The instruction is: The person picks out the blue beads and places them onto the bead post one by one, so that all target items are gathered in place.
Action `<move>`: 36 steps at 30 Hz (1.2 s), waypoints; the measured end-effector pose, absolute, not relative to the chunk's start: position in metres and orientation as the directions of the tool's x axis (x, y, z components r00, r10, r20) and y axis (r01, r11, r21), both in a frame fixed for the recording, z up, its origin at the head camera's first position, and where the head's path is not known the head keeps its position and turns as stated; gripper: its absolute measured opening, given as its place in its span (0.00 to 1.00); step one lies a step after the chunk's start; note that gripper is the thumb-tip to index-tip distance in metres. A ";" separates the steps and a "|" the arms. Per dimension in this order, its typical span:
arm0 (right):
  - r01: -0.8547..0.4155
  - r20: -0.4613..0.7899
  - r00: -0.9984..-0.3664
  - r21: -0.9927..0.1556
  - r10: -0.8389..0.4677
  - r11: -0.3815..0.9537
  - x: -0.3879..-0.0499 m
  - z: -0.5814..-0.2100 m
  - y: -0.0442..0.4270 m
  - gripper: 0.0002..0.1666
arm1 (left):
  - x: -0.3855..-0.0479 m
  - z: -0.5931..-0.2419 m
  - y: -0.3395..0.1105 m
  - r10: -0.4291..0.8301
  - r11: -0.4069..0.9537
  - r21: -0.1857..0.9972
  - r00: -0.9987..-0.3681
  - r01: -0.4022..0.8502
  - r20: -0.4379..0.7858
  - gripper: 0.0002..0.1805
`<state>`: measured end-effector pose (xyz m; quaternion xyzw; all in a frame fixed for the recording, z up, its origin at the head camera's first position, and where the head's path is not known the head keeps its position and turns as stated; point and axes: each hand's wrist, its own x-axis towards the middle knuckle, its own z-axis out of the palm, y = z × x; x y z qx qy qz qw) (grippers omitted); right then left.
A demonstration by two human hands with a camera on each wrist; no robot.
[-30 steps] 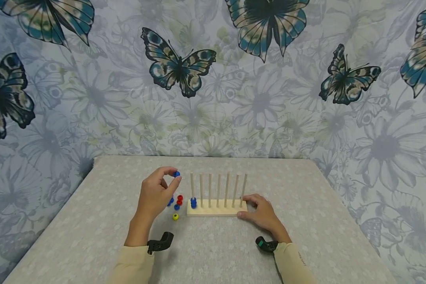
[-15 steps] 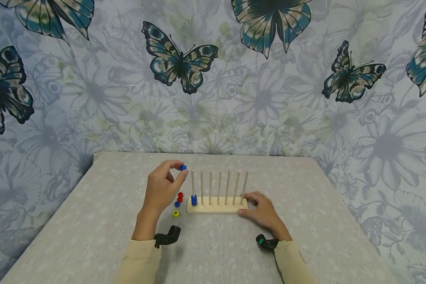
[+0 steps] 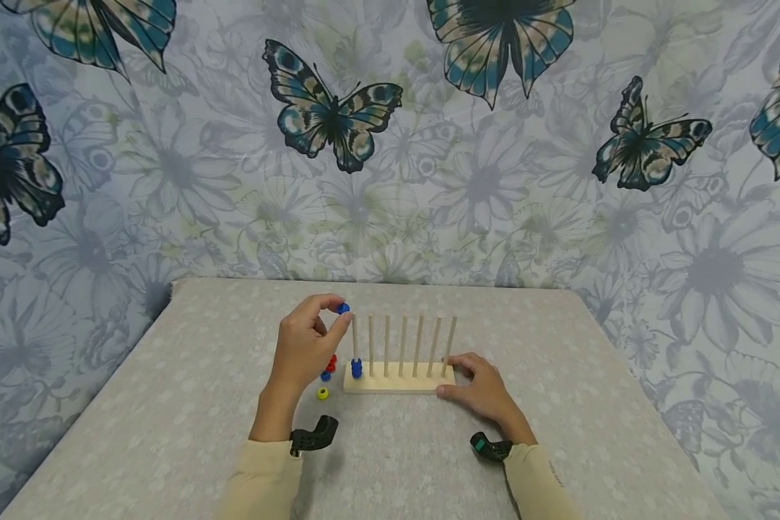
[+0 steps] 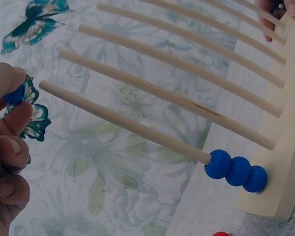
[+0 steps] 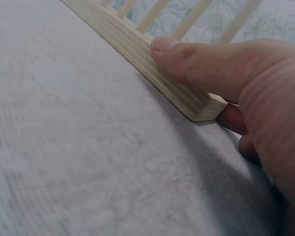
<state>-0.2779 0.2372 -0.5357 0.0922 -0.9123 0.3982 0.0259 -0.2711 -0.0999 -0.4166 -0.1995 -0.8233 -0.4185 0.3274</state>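
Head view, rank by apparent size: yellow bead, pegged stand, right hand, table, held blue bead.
1. Table
2. Pegged stand
3. Right hand
4. Yellow bead, held blue bead: look about alike, blue partly hidden, so unranked.

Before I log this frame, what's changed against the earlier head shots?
The left hand carried its pinched blue bead rightward and slightly up, to just short of the tip of the leftmost peg. Nothing newly gripped or released. Unchanged: right hand gripping the right end of the wooden base, blue beads stacked on that peg, yellow bead on the table.
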 end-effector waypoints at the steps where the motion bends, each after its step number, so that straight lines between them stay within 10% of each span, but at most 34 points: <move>1: -0.188 0.120 -0.982 -0.721 -0.147 0.667 -0.278 -0.536 0.237 0.35 | -0.271 -0.417 -0.100 0.058 0.570 0.559 -0.708 0.602 0.704 0.14; 36: -0.191 0.118 -0.981 -0.726 -0.153 0.661 -0.276 -0.534 0.236 0.35 | -0.272 -0.420 -0.089 0.068 0.571 0.607 -0.768 0.553 0.636 0.13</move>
